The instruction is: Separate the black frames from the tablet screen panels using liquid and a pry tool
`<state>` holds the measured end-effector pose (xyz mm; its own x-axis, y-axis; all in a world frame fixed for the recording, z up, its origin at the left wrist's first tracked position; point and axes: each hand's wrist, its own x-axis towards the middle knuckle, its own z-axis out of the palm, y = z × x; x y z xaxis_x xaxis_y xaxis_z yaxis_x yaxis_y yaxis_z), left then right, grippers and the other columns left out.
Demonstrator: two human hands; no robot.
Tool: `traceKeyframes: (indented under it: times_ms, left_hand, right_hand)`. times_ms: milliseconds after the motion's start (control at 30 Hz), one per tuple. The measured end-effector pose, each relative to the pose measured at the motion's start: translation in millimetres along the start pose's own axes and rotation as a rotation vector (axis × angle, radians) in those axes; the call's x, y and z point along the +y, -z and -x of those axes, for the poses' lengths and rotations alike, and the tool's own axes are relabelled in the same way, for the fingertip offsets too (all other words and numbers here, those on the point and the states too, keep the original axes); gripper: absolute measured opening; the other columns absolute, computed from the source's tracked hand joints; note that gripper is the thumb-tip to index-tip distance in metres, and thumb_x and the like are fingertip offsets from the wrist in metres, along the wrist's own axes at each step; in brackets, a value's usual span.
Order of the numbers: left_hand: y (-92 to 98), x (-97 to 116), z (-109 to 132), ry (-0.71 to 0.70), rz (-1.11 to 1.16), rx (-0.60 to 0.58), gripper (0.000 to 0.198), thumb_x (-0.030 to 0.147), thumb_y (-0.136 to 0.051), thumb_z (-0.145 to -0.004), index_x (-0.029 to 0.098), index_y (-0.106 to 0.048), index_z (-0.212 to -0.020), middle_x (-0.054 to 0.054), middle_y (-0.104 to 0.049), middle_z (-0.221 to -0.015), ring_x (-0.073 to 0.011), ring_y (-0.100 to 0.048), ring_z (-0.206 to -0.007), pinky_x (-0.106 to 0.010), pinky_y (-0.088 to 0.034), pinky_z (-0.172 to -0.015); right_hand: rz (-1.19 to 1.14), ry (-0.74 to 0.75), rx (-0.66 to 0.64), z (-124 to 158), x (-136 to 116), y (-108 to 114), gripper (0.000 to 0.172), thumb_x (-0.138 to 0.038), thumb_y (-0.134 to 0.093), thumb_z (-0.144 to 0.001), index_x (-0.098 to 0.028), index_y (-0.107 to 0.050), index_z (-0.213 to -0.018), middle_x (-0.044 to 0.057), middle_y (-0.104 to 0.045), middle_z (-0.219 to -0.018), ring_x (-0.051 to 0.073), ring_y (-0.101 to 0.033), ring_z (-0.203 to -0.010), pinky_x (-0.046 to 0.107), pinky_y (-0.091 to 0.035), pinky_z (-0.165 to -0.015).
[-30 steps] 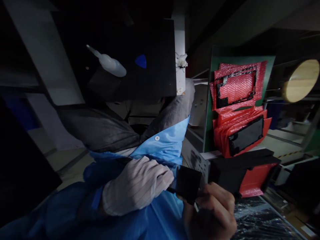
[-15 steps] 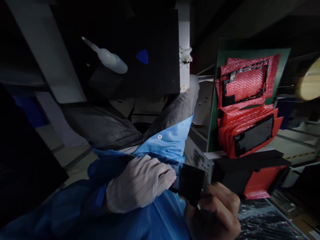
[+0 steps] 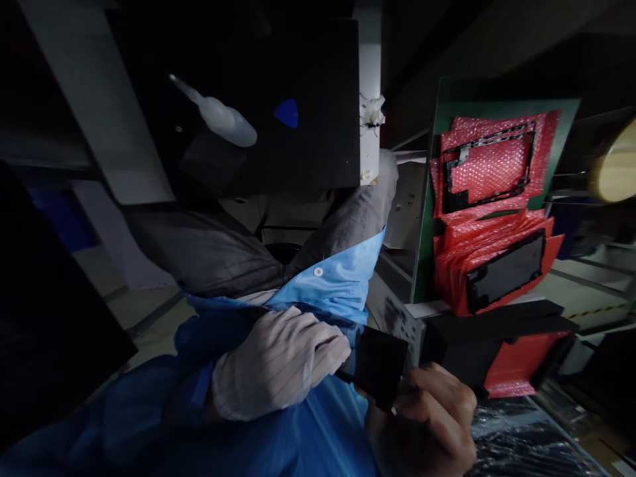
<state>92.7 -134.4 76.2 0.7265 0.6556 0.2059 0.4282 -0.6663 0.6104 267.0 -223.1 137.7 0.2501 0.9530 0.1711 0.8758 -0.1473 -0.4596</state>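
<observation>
A flat, glossy black panel [image 3: 380, 358], like a phone or tablet screen, is held tilted above my lap. My left hand [image 3: 283, 364], in a striped white glove, is wrapped over its middle and covers much of it. At the panel's right end, my bare right hand [image 3: 432, 417] is closed, its fingertips pinched by the corner. A small bright spot shows between those fingertips, too small to name. The panel's underside is hidden.
On the black-topped table [image 3: 318, 152] lie a white dropper bottle [image 3: 226, 122] and a blue triangular pick [image 3: 287, 113]. To the right, a green board [image 3: 551, 165] carries red bubble-wrap pouches [image 3: 457, 255], a black frame [image 3: 529, 159] and a dark panel [image 3: 507, 271]. Below stands a black box [image 3: 447, 338].
The table and its items have shifted very slightly right in view. Both hands and the panel look almost unmoved.
</observation>
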Motion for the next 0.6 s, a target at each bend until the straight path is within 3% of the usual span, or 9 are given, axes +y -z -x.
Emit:
traceKeyframes:
  times_ms: [200,600]
  left_hand:
    - [-1.7,1.2,2.3,0.006,0.009,-0.009,0.051,0.015,-0.037,-0.127,0.026,-0.072,-0.093,0.009,-0.081,-0.081,-0.0117,-0.075,-0.068,-0.035,-0.053,-0.069]
    - [-2.1,0.7,2.9,0.012,0.012,0.003,0.050,0.015,-0.035,-0.128,0.025,-0.071,-0.095,0.010,-0.078,-0.077,-0.0124,-0.070,-0.065,-0.033,-0.051,-0.067]
  right_hand:
    - [-0.016,0.004,-0.007,4.0,1.3,0.3,0.042,0.011,-0.064,-0.086,-0.028,-0.050,-0.082,-0.006,-0.063,-0.081,0.014,-0.059,-0.071,0.030,-0.054,-0.069]
    - [-0.033,-0.005,0.006,1.6,-1.1,-1.5,0.043,0.015,-0.062,-0.080,-0.026,-0.049,-0.080,-0.007,-0.061,-0.082,0.013,-0.056,-0.070,0.034,-0.047,-0.065]
